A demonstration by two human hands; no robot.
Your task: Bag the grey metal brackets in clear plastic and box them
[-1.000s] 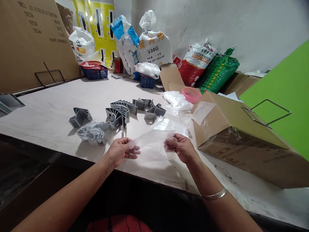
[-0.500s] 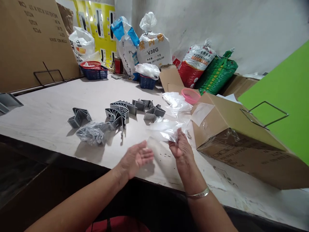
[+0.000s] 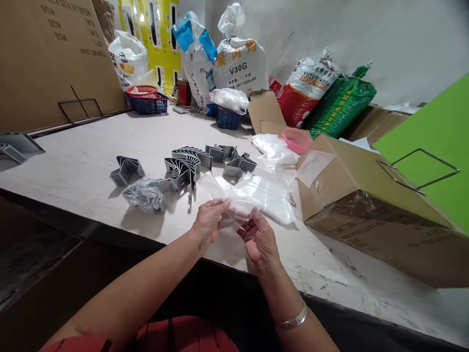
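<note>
My left hand (image 3: pixel 208 222) and my right hand (image 3: pixel 258 237) are close together above the table's near edge, both closed on a clear plastic bag (image 3: pixel 256 195) that stretches away from my fingers toward the right. Just beyond lie several grey folded metal brackets (image 3: pixel 186 166), with a separate one (image 3: pixel 126 171) further left. A filled plastic bag of grey parts (image 3: pixel 146 194) rests left of my left hand.
A tilted cardboard box (image 3: pixel 366 195) with a wire handle lies at the right, a green board (image 3: pixel 436 142) behind it. More clear bags (image 3: pixel 273 151) and a pink bowl (image 3: pixel 296 139) sit beyond. Sacks, blue baskets (image 3: pixel 148 103) and cardboard line the back wall.
My left hand let go of the bag, opened, then came back and gripped it again. Both hands moved closer together, and the bag now spreads out to the right.
</note>
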